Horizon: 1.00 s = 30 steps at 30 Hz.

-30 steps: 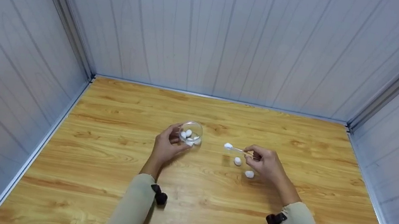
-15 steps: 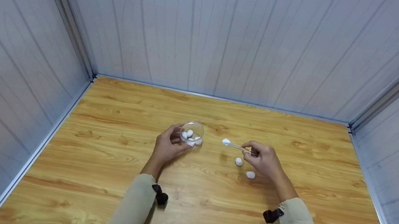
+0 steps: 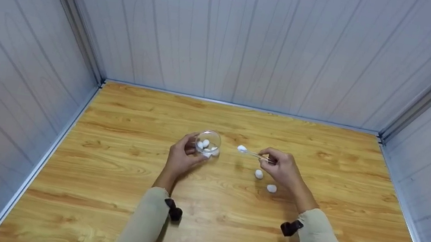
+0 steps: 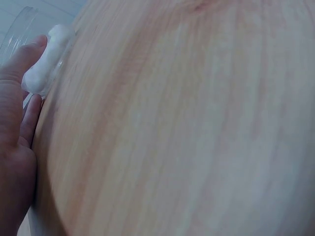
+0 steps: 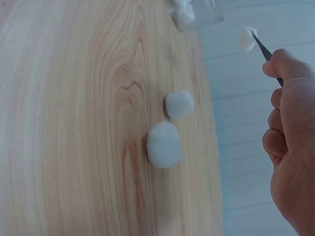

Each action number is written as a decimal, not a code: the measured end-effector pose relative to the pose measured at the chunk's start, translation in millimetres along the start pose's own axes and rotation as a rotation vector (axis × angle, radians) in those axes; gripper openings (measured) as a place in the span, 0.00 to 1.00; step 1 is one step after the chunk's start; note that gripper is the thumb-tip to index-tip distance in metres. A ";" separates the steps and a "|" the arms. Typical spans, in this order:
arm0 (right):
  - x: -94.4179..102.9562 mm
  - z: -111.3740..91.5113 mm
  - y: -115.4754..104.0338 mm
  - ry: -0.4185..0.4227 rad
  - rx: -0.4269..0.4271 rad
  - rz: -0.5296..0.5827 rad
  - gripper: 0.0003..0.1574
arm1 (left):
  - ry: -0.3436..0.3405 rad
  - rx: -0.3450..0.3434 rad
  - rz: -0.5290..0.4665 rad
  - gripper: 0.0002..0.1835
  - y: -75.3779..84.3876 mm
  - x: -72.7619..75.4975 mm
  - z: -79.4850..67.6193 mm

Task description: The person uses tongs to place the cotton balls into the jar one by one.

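My left hand [image 3: 183,155] grips a clear round jar [image 3: 209,137] from its left side, thumb at the front. Several cotton balls [image 4: 44,61] lie at the jar's bottom. To the right, my right hand [image 3: 284,167] pinches a pair of tweezers [image 5: 263,47]. Between the tweezers' tips a cotton ball [image 3: 242,148] is held up above the table, a short way right of the jar. Two more cotton balls lie on the wood below the right hand: one nearer the jar [image 3: 259,174] and another closer to me [image 3: 271,188].
The wood-grain table [image 3: 218,235] is enclosed by pale panel walls, with a back wall [image 3: 229,36] and a side wall on each hand's side. Small black wrist cameras [image 3: 291,228] sit on both sleeves.
My right hand has moved left and slightly away from me, bringing the cotton ball in the tweezers closer to the jar. The left hand and jar stay almost where they were.
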State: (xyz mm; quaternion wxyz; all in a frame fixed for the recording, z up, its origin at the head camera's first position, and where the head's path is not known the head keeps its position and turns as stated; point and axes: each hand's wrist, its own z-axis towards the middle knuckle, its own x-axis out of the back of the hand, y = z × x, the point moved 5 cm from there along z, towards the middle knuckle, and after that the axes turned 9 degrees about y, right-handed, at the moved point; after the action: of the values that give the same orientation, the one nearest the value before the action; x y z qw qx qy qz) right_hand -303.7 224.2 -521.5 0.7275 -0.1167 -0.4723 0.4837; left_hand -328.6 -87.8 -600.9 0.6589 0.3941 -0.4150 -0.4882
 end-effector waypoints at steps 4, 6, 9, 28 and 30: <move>-3.5 3.3 -0.5 -0.010 -0.039 0.011 0.09 | 0.003 0.017 0.015 0.41 -1.4 0.1 0.5; -5.3 4.9 -1.1 -0.019 -0.056 0.012 0.09 | 0.005 0.011 0.019 0.41 -1.6 0.1 0.2; -7.8 7.3 -2.1 -0.025 -0.066 0.016 0.08 | 0.007 0.011 0.018 0.41 -1.9 -0.3 -0.1; -23.8 23.7 -7.8 0.000 -0.053 0.076 0.08 | 0.006 0.031 -0.003 0.42 -3.9 -1.7 0.6; -26.4 26.7 -10.1 0.004 -0.053 0.083 0.08 | 0.009 0.026 -0.003 0.42 -4.1 -1.3 0.7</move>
State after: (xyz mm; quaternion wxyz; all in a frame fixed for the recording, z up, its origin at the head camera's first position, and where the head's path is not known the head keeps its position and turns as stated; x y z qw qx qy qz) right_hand -321.4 190.0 -516.2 0.7046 -0.1563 -0.4781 0.5006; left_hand -330.8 -87.4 -604.7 0.6547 0.4055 -0.4179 -0.4820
